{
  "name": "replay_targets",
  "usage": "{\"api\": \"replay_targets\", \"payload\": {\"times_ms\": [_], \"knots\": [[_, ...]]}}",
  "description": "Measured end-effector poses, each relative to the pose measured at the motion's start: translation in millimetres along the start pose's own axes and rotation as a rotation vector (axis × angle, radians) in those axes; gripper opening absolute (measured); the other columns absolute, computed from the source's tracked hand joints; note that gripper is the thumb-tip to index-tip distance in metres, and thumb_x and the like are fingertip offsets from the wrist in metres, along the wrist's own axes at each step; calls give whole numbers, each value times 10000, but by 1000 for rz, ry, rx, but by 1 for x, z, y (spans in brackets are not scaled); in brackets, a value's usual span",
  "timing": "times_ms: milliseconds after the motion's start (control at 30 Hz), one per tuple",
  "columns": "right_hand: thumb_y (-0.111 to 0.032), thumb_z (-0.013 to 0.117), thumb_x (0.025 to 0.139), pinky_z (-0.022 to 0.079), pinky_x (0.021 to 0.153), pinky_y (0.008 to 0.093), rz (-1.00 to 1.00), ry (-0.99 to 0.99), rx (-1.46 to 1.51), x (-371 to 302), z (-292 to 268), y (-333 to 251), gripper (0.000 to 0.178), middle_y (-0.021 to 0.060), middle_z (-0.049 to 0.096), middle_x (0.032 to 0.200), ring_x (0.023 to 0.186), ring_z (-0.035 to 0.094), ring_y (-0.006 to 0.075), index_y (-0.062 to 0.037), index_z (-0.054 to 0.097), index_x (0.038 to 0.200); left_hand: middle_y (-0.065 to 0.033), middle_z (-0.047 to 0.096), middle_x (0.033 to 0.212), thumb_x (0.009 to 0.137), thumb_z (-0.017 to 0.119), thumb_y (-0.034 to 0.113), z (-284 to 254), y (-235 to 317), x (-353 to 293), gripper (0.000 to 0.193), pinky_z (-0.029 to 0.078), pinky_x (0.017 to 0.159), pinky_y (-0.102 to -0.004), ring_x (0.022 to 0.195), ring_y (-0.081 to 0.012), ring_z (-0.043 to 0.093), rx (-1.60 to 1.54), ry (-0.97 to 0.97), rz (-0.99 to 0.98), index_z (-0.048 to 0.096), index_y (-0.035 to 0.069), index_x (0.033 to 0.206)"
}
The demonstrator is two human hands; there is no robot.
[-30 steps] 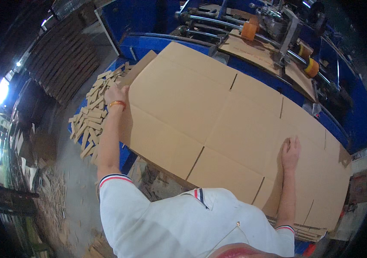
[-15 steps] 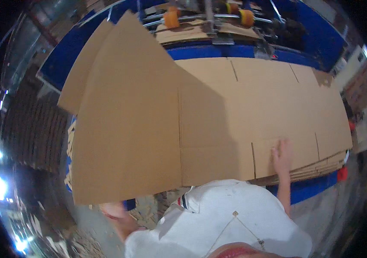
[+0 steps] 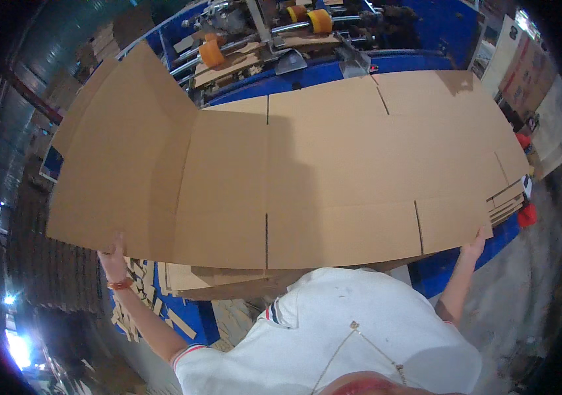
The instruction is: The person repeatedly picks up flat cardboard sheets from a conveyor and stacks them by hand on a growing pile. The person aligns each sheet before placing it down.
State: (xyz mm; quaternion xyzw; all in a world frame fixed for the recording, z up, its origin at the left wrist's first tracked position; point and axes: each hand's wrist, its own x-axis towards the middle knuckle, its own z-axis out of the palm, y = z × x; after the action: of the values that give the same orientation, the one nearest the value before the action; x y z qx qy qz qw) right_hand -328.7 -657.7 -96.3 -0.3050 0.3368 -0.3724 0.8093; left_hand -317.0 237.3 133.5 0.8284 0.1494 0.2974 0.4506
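A large slotted cardboard sheet (image 3: 347,158) stretches across the view in front of me, its left panel folded up along a crease. My left hand (image 3: 115,260) grips that panel's near edge, thumb on top and the other fingers hidden underneath. At the near right corner, my right hand (image 3: 473,243) is closed on the sheet's edge. More cardboard sheets (image 3: 506,201) show in a stack beneath its right end, and others (image 3: 228,280) below its near edge.
Beyond the sheet stands a blue machine (image 3: 419,60) with metal shafts and orange rollers (image 3: 320,22). Cardboard offcuts (image 3: 139,289) lie at the lower left. A printed carton (image 3: 525,76) is at the far right.
The left panel has been lowered and the sheet's slots now sit farther left. My left hand has risen into fuller view at the edge. My right hand has moved from the sheet's top to its corner.
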Motion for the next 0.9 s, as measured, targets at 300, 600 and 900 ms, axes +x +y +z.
{"api": "replay_targets", "payload": {"times_ms": [300, 600, 900], "knots": [[-62, 585, 908, 491, 908, 366, -852, -357, -626, -147, 156, 39, 315, 161, 618, 1182, 1057, 597, 244, 54, 572, 1200, -101, 646, 1017, 881, 697, 151, 94, -32, -56, 329, 494, 784, -326, 894, -170, 590, 130, 200, 94, 588, -44, 1122], [9, 553, 811, 475, 950, 393, -1358, -1050, -576, -138, 239, 77, 394, 221, 616, 1215, 1110, 609, 337, 27, 591, 1203, -132, 635, 1185, 827, 663, -3, 189, -78, -108, 356, 469, 908, -343, 1071, -222, 595, -218, 84, -33, 611, -19, 1179], [-268, 734, 736, 415, 1045, 464, -1330, -1533, -1092, -175, 220, 125, 565, 138, 570, 1311, 1212, 542, 312, -43, 587, 1233, -160, 415, 1458, 668, 589, -80, 267, 23, -131, 723, 291, 1114, -496, 1353, -372, 372, 480, -702, 633, 532, 153, 1351]]}}
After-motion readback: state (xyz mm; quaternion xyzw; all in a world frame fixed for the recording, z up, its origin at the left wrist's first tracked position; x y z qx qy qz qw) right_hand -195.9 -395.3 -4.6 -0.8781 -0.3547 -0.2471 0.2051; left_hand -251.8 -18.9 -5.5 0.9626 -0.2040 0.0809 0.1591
